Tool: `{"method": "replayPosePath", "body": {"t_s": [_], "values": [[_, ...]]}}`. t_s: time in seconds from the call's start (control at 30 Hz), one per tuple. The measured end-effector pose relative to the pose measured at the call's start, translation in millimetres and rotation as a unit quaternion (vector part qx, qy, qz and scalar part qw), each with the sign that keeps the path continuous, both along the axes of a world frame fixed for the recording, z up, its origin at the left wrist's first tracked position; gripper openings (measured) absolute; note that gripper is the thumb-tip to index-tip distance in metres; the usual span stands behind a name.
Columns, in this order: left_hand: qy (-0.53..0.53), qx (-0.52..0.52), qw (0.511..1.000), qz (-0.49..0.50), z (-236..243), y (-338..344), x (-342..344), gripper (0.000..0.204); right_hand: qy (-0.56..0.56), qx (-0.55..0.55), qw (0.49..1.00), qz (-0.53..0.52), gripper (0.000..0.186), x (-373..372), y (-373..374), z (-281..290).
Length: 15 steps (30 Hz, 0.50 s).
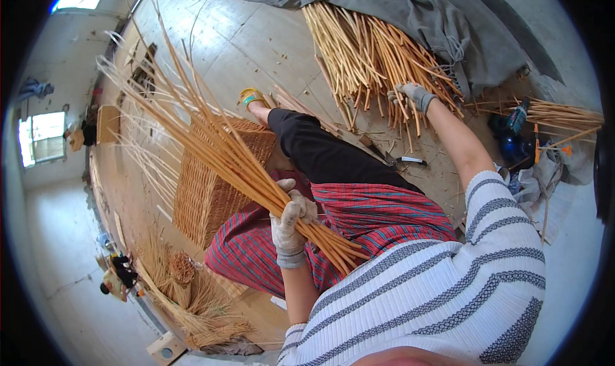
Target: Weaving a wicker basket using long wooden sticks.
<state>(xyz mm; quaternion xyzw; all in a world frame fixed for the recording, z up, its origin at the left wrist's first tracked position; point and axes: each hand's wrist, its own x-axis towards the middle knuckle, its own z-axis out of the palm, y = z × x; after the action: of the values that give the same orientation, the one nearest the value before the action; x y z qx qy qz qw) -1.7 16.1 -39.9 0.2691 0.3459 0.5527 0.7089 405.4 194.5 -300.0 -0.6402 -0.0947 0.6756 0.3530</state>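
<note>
My left hand (291, 220), in a pale work glove, is wrapped round a bundle of long brown wicker rods (221, 164). The bundle slants across my lap, its thick ends low by my shirt and its thin tips fanning to the far left. My right arm stretches forward to a large pile of wicker rods (365, 55). There my right hand (413, 97), in a grey glove, has its fingers curled at the near ends of the rods, apparently gripping one. Beside my left leg lies a woven wicker basket (208, 199), upright rods sticking out leftward, partly hidden by the bundle.
A grey cloth (410, 14) covers the pile's far part. Pruning shears (391, 160) and a white-handled knife (413, 161) lie on the floor near my leg. A blue helmet-like object (512, 142) is at right. Lower left are coiled wicker strands (192, 302); other people work farther left.
</note>
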Motion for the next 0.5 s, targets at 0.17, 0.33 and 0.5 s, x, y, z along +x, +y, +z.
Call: {"method": "replayPosePath", "body": {"t_s": [0.17,0.33,0.5], "values": [[0.038,0.019,0.999,-0.011,18,1,11,0.051,0.004,-0.019,0.998,0.052,0.028,-9,0,7],[0.097,0.039,0.994,0.013,33,9,17,0.052,-0.004,-0.005,1.0,-0.022,0.028,-32,-1,28],[0.13,0.078,0.988,0.029,57,28,-8,0.055,0.143,0.077,0.987,-0.013,0.021,-96,-78,125]]}}
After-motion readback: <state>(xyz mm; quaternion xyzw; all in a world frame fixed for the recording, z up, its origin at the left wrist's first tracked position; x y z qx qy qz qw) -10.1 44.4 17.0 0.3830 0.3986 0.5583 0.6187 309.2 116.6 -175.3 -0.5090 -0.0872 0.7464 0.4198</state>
